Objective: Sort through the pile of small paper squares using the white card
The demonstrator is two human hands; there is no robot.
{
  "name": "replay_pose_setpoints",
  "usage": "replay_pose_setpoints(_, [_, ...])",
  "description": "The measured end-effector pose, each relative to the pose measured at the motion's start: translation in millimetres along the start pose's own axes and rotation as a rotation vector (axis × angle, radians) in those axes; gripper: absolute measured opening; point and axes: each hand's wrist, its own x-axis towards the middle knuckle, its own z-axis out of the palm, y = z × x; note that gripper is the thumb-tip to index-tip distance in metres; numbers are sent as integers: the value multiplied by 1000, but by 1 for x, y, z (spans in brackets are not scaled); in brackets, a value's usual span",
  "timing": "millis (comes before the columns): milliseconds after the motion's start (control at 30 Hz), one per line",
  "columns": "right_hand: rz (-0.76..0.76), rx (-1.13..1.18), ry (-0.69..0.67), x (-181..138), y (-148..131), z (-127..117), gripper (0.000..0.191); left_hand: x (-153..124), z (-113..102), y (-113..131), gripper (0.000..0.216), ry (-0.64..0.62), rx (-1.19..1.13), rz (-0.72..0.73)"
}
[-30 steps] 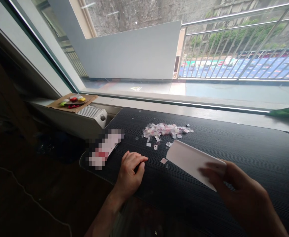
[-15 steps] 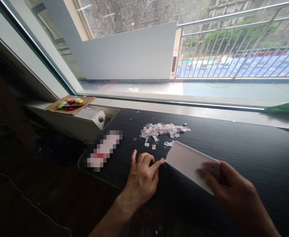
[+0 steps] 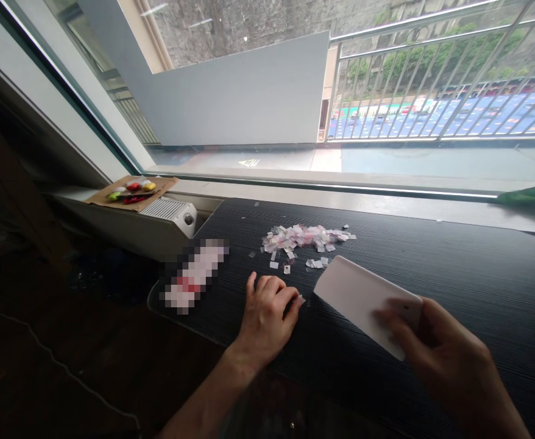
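My left hand [image 3: 270, 311] rests low over the dark table, its thumb and index finger pinched on a small pale paper scrap [image 3: 301, 300]. In my right hand [image 3: 450, 344] is a flat white panel [image 3: 363, 299] with rounded corners and a small hole near the held end. The panel tilts toward my left hand, its far edge close to the table and a short gap from the pinched scrap. Beyond both hands lies a heap of small paper scraps [image 3: 301, 239], whitish and pinkish. Several loose scraps [image 3: 317, 263] lie just past the panel's far corner.
A blurred pink and white item [image 3: 197, 274] lies at the left of the black table [image 3: 478, 274]. On the sill, brown cardboard [image 3: 98, 196] carries colourful small things, near a white vented box [image 3: 171, 213]. Green cloth-like material [image 3: 532, 194] lies by the window at right.
My left index finger has drawn back toward the thumb, closing on the small scrap. The white panel in my right hand has shifted slightly right, away from the left hand.
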Motion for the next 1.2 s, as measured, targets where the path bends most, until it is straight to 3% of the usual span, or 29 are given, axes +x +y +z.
replay_pose_setpoints(200, [50, 26, -20, -4, 9, -3, 23, 3, -4, 1, 12, -52, -51, -31])
replay_pose_setpoints(500, [108, 199, -51, -7, 24, 3, 22, -10, -9, -5, 14, -33, -67, 49])
replay_pose_setpoints(633, [102, 167, -104, -6, 34, 3, 27, -21, -13, -10, 12, 13, -79, 71])
replay_pose_setpoints(800, [21, 141, -54, -14, 16, 6, 18, -34, -14, -12, 15, 66, -63, 89])
replay_pose_setpoints(933, [-54, 144, -112, -19, -2, 12, 13, -40, -15, -13, 24, 59, -51, 112])
replay_pose_setpoints(1100, [-72, -38, -83, -20, -1, 9, 18, -44, -17, -14, 29, 62, -33, 129])
replay_pose_setpoints(1200, [-82, -23, -80, -23, -3, 6, 19, -44, -17, -15, 27, 60, -32, 130])
